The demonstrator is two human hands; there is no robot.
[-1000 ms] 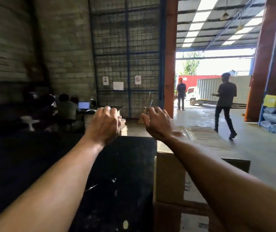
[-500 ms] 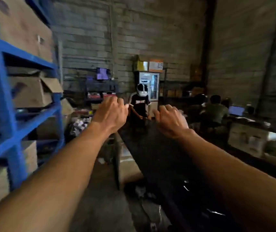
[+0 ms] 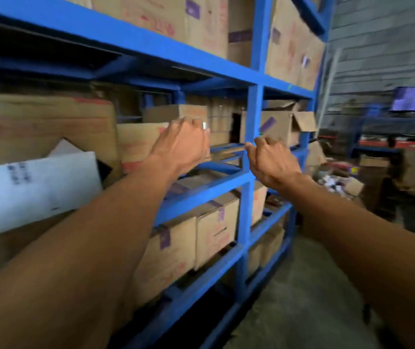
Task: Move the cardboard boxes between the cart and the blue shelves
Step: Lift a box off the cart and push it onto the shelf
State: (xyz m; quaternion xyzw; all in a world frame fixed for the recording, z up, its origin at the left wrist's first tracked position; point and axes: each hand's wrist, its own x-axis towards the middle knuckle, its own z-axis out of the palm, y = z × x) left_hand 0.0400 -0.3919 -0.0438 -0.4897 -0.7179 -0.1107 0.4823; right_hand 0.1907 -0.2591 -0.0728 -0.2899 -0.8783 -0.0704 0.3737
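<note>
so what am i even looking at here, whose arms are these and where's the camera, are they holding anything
The camera sits on a person's head, looking forward and down, so the two bare arms reaching out are that person's own. The left hand and the right hand are loosely curled in front of the blue shelves, and neither holds anything that shows. The shelves carry cardboard boxes on several levels, some with purple tape, plus a white box lying tilted at the left. No cart is in this view. The picture is blurred, so the print on the boxes cannot be read.
</note>
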